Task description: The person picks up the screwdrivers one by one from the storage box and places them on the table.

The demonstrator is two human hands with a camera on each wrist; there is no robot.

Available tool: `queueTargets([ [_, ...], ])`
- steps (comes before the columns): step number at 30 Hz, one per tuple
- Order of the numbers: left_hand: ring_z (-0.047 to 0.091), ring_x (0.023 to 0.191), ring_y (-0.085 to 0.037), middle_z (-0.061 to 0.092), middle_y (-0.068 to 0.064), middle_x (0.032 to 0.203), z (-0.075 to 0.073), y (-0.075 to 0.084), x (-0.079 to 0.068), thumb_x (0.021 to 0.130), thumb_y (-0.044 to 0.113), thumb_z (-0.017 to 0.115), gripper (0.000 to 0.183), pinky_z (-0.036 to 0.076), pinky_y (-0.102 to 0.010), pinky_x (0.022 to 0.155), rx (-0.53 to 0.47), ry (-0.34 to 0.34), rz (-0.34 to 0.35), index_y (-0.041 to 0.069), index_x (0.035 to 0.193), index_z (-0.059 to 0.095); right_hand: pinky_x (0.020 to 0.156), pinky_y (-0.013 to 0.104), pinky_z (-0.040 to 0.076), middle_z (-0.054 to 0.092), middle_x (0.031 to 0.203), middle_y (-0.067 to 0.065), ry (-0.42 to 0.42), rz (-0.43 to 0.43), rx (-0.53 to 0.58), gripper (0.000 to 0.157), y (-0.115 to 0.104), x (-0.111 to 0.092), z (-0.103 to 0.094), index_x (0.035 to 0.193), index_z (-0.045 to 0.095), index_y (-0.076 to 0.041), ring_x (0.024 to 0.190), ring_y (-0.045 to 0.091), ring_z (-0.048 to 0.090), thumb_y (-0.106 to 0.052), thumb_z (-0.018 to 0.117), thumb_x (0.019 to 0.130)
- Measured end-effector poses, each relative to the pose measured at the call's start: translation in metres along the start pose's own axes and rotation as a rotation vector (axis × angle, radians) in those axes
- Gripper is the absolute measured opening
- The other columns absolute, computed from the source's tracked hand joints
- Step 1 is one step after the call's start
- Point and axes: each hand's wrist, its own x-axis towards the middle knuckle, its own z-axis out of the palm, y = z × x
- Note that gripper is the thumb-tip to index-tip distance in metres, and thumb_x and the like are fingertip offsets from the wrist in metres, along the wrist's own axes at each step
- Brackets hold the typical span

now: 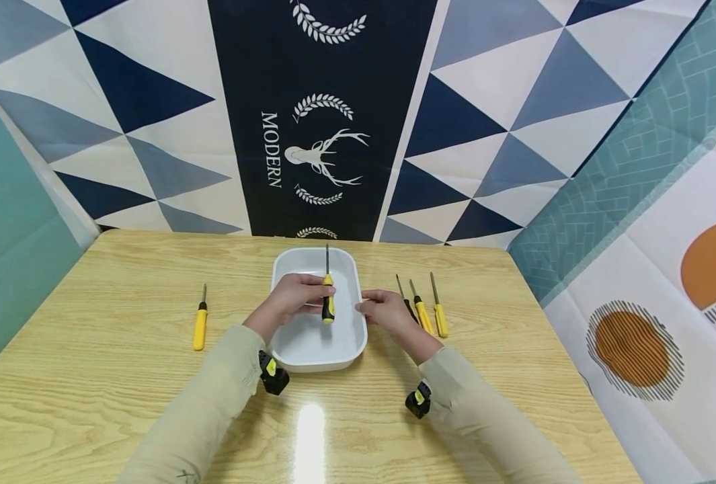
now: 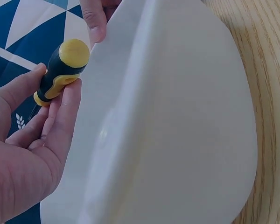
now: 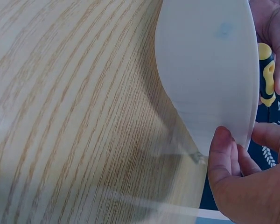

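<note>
Over the white tray (image 1: 309,346), my left hand (image 1: 297,294) holds a black-and-yellow screwdriver (image 1: 329,306) between thumb and fingers, its shaft pointing to the far side. In the left wrist view, the yellow butt of the screwdriver handle (image 2: 74,53) faces the camera. My right hand (image 1: 388,310) pinches the tray's right wall, thumb at the rim and fingers on the outside. The right wrist view shows those fingertips (image 3: 222,135) pressed against the tray's outer wall (image 3: 205,74).
To the left of the tray lies a yellow screwdriver (image 1: 200,329) with a black collar. Right of the tray are a dark-handled screwdriver (image 1: 409,306), a yellow-and-black one (image 1: 423,317) and a yellow one (image 1: 440,321), side by side. A patterned cloth hangs behind the wooden table (image 1: 122,396).
</note>
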Motion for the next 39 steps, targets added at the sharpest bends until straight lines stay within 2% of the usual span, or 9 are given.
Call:
queueTargets([
  [8,0.064,0.080,-0.012,0.066,-0.011,0.105,-0.007,-0.001,-0.003,0.085,0.017,0.069,0.043,0.058,-0.028,0.074,0.047,-0.001,-0.023,0.001,0.122,0.058,0.084,0.033,0.055,0.060,0.117,0.016,-0.010,0.008,0.007,0.038,0.001,0.000,0.000,0.126,0.056,-0.003,0.095,0.019,0.063,-0.014,0.060,0.090],
  [16,0.065,0.081,-0.013,0.066,-0.012,0.106,-0.016,-0.001,-0.005,0.085,0.017,0.069,0.045,0.058,-0.029,0.075,0.060,-0.009,-0.016,0.000,0.124,0.056,0.083,0.033,0.055,0.061,0.116,0.017,-0.011,-0.006,0.010,0.038,0.002,0.000,-0.001,0.126,0.056,-0.002,0.092,0.019,0.064,-0.014,0.060,0.090],
  [30,0.064,0.089,-0.015,0.063,-0.014,0.113,-0.041,0.004,-0.015,0.087,0.020,0.067,0.049,0.057,-0.031,0.081,0.121,-0.033,-0.014,0.000,0.129,0.051,0.085,0.035,0.055,0.060,0.117,0.016,-0.018,0.010,0.006,0.038,0.003,0.002,-0.001,0.126,0.056,-0.004,0.095,0.021,0.064,-0.014,0.061,0.090],
  [39,0.064,0.086,-0.012,0.063,-0.012,0.112,-0.068,0.003,-0.026,0.088,0.024,0.066,0.053,0.056,-0.028,0.082,0.166,-0.035,0.006,0.000,0.132,0.048,0.086,0.037,0.054,0.059,0.120,0.018,-0.029,0.006,0.012,0.040,0.001,-0.001,-0.002,0.128,0.054,-0.002,0.093,0.020,0.064,-0.016,0.060,0.091],
])
